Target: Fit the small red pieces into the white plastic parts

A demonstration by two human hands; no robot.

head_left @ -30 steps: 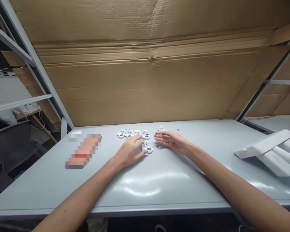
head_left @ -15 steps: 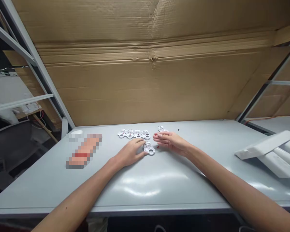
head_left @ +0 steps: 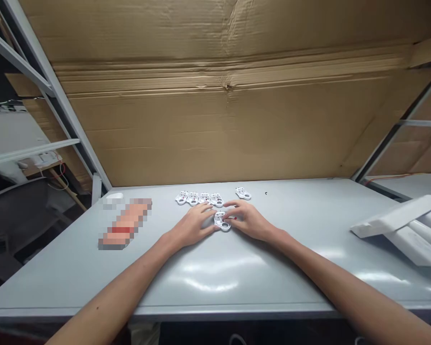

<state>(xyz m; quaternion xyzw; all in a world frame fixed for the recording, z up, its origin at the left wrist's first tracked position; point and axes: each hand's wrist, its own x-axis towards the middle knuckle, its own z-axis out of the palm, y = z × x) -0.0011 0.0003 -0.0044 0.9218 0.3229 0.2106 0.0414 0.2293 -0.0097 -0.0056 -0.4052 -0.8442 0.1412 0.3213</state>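
In the head view, a white, flat, moulded-looking part (head_left: pixel 218 219) with a rounded end, a large round hole and smaller openings lies on the smooth, glossy pale-grey tabletop (head_left: pixel 215 292), between the two hands.

The left hand (head_left: pixel 193 226) is half open, palm down, thumb and fingers spread at the part's left edge; whether it grips the part I cannot tell. The right hand (head_left: pixel 250 220) is curled, its thumb and fingertips drawn close together over the part's right side; whether they pinch anything is too small to tell. A tiny red piece (head_left: pixel 235 218) lies just beside the right thumb.

Behind the left hand, four matching white parts (head_left: pixel 194 195) form a tight row; another white part (head_left: pixel 241 192) lies apart behind the right hand, with a tiny dark curved bit (head_left: pixel 266 193) to its right. Long, smooth white angular pieces (head_left: pixel 397 216) lie piled at far right. Creased, ribbed brown cardboard (head_left: pixel 215 139) walls the back, beside straight grey metal posts (head_left: pixel 70 117).
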